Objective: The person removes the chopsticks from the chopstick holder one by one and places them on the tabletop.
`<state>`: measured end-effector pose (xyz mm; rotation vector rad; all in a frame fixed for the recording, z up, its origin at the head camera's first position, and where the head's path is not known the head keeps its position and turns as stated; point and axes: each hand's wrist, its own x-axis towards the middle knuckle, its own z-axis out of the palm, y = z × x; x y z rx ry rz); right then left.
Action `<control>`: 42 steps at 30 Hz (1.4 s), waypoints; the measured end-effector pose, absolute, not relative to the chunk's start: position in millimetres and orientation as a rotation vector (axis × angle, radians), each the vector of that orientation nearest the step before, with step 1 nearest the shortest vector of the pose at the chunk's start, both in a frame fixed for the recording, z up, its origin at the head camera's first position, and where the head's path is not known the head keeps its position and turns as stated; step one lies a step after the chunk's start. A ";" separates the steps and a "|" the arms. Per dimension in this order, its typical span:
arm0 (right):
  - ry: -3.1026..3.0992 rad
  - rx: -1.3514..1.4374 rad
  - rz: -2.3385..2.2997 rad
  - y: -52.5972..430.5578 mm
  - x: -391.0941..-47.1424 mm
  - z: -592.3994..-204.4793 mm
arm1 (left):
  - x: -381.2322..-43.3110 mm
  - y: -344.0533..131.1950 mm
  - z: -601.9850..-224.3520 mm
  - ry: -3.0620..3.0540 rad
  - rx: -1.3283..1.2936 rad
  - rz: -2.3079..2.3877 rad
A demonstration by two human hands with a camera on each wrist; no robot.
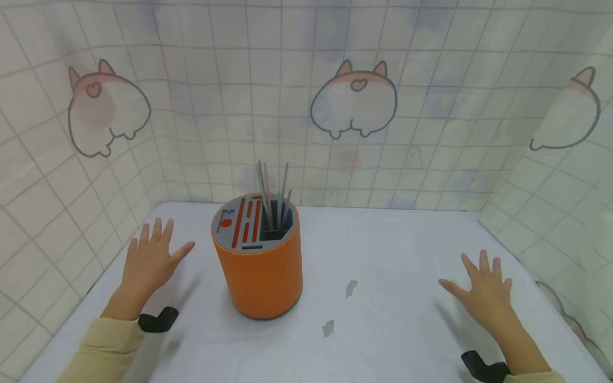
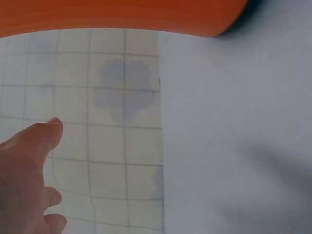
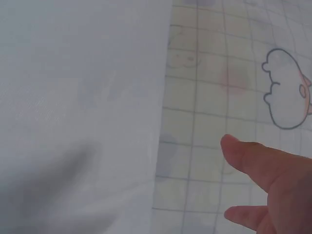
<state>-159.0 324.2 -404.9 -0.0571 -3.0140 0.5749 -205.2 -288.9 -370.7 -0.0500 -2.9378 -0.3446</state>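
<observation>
An orange round knife block (image 1: pixel 261 276) with a grey slotted top stands upright on the white table, left of centre. Several thin sticks, perhaps straws, poke up from its square opening. To its left, my left hand (image 1: pixel 149 263) is held with fingers spread, apart from the block and holding nothing. The left wrist view shows the block's orange side (image 2: pixel 122 14) along the top edge, beyond the thumb. Far to the right, my right hand (image 1: pixel 486 295) also has its fingers spread and touches no object; in the right wrist view its thumb (image 3: pixel 243 153) points across the curtain.
A white table (image 1: pixel 383 255) lies below both hands, with two small grey patches (image 1: pixel 328 328) on its surface. Checked curtain-like sheets (image 1: pixel 282 69) with corgi drawings surround it at the back and both sides. Black wrist straps (image 1: pixel 159 320) show at each wrist.
</observation>
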 end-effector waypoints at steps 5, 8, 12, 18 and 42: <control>-2.945 0.007 0.793 306.5 -160.0 -390.7 | -202.1 -275.6 -344.2 -2.865 -0.174 -0.444; -2.928 0.038 0.879 291.1 -161.5 -380.0 | -197.8 -261.4 -324.3 -2.858 -0.259 -0.483; -2.960 0.067 0.904 267.8 -164.7 -364.7 | -192.5 -239.8 -301.1 -2.869 -0.344 -0.481; -2.965 0.183 0.930 237.4 -170.6 -343.7 | -191.6 -213.8 -280.1 -2.929 -0.432 -0.479; -2.897 0.629 0.898 159.7 -173.5 -307.4 | -201.3 -171.0 -276.2 -2.964 -0.605 -0.481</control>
